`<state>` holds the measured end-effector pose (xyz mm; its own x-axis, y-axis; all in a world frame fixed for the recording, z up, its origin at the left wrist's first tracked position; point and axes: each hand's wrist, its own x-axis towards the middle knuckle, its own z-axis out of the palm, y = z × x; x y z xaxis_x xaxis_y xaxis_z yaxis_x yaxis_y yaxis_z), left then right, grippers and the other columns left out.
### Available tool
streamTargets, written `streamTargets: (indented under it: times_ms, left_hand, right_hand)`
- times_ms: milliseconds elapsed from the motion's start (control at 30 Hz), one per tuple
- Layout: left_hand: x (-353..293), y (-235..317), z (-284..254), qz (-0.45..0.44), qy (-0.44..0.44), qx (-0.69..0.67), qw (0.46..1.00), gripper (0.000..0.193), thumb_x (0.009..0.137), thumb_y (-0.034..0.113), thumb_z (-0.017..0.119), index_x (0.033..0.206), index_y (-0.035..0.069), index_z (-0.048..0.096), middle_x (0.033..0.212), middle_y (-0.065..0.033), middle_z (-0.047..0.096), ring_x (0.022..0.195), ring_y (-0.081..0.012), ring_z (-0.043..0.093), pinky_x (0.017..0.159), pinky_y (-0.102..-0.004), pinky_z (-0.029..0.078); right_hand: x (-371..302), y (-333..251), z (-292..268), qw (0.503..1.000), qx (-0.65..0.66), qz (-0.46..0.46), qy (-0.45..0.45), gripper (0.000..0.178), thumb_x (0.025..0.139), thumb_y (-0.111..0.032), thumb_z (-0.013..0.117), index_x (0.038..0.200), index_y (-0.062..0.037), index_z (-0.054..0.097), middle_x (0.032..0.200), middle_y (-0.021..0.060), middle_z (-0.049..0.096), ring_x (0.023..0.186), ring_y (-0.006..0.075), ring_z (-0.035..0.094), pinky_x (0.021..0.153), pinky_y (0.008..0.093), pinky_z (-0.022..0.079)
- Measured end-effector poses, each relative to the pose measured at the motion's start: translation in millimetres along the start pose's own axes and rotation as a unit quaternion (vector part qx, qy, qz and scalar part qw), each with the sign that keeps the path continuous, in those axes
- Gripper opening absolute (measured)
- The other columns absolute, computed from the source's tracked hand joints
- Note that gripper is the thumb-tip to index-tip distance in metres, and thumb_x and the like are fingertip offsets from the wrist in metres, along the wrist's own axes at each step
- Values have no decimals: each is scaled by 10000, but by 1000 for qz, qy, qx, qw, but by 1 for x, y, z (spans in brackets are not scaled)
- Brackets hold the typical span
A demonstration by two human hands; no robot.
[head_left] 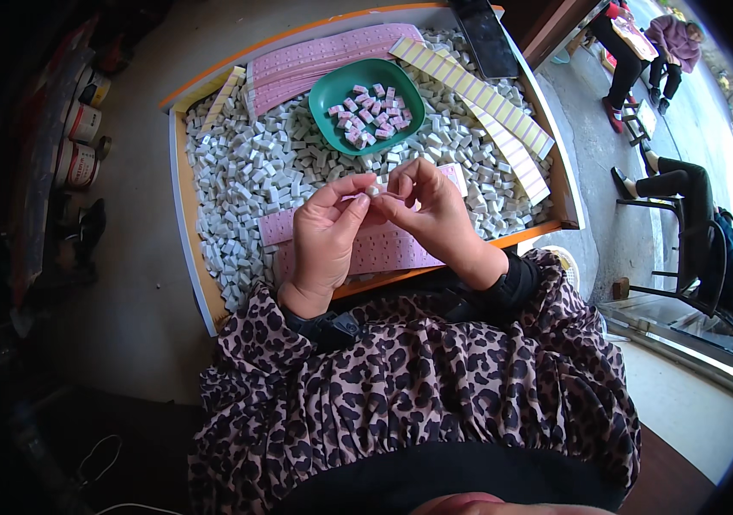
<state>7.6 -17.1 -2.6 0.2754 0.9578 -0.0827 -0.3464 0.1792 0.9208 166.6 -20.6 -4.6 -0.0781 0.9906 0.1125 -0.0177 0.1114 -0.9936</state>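
Note:
Both my hands meet above the near half of a shallow wooden tray [179, 184]. A small whitish block [373, 191] is pinched between the fingertips of my left hand [325, 236] and my right hand [437, 215]; both hands are closed. My fingers partly hide the block. Beneath my hands lie pink printed sheets [396, 251] by the tray's near edge, perhaps labels. Just beyond is a green bowl [322, 96], holding several small blocks [367, 115] with pink faces. Loose grey-white blocks [250, 180] fill the tray around it.
More pink sheets [315, 60] lie at the far left of the tray. Yellowish striped strips [478, 90] cross its right side, below a dark phone [484, 39]. Tins [83, 123] stand at far left. Other people [679, 43] sit at upper right, near a chair [696, 283].

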Motion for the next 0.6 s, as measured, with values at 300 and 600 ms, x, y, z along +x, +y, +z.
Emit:
streamTargets:
  times_ms: [300, 600]
  left_hand:
    - [1, 8, 6, -1, -56, -83, 995, 362, 924, -29, 496, 1285, -29, 474, 1124, -122, 614, 1015, -150, 611, 888, -279, 510]
    - [3, -6, -3, 53, -17, 52, 997, 334, 897, -59, 537, 1229, -27, 518, 1085, -109, 637, 983, -152, 631, 862, -264, 521]
  right_hand:
    - [-1, -3, 5, 993, -73, -92, 16, 245, 733, -82, 763, 874, -46, 566, 1037, 82, 532, 870, 167, 524, 726, 255, 428]
    - [-2, -2, -1, 982, -163, -94, -12, 168, 761, -56, 660, 911, -42, 584, 1067, 75, 542, 962, 191, 517, 766, 276, 421]
